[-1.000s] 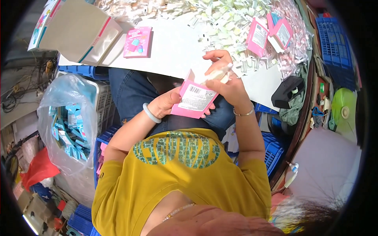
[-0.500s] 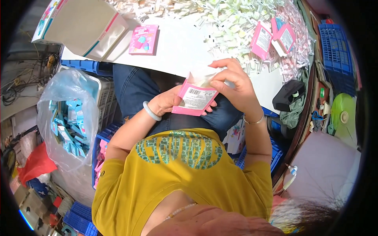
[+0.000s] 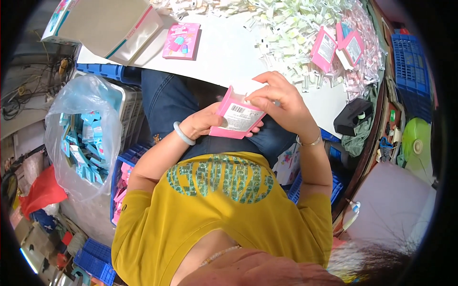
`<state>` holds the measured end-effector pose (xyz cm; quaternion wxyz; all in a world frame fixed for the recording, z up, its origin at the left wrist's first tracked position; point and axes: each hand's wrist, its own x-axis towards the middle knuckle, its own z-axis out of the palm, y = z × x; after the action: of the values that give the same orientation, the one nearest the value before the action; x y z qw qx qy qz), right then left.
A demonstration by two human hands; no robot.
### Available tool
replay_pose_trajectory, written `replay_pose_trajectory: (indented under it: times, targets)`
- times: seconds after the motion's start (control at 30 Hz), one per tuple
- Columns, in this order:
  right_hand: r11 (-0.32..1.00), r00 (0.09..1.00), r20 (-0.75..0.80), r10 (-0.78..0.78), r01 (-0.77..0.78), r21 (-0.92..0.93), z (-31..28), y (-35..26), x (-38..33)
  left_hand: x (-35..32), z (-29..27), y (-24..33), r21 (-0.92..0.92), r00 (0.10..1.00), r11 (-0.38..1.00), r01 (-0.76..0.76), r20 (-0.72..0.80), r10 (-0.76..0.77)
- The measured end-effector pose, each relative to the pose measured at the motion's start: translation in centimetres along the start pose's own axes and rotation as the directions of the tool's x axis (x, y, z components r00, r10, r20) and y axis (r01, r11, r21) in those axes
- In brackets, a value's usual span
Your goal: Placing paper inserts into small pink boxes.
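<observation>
The person wears a mustard-yellow top with a green sequinned patch [image 3: 219,178]. Just beyond it, the left hand [image 3: 205,120] holds a small pink cardboard box with a white label [image 3: 238,117] above the lap, fingers closed around its side and base. The right hand [image 3: 282,100] is at the box's open top, thumb and forefinger narrowed together; whether they pinch anything cannot be told. Farther off, on a white surface [image 3: 226,50], lies a flat pink box printed with ice pops [image 3: 180,42], near a large grey-white carton [image 3: 107,26]. To the right spreads a heap of small pale-green and clear packets [image 3: 291,40], with more labelled pink boxes [image 3: 324,48] on it.
</observation>
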<state>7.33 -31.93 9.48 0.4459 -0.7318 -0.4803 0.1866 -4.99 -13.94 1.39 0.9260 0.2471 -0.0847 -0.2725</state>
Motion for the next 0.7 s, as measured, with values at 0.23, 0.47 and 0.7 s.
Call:
replay_pose_trajectory:
  times: [0.23, 0.47, 0.7]
  targets:
    - [0.762, 0.906, -0.083, 0.414, -0.296, 0.577, 5.5, 3.1, -1.4, -3.0, -1.5, -2.7, 0.500, 0.961, 0.860, 0.099, -0.274, 0.048]
    - [0.634, 0.889, -0.264, 0.373, -0.037, 0.773, 8.9, 3.2, -4.0, -4.7, -0.3, -3.2, 0.649, 0.835, 0.739, -0.180, -0.297, 0.464]
    - [0.738, 0.938, -0.153, 0.311, -0.137, 0.661, 10.0, 3.9, -6.2, -5.7, 0.0, -2.2, 0.773, 0.857, 0.634, -0.026, -0.309, 0.412]
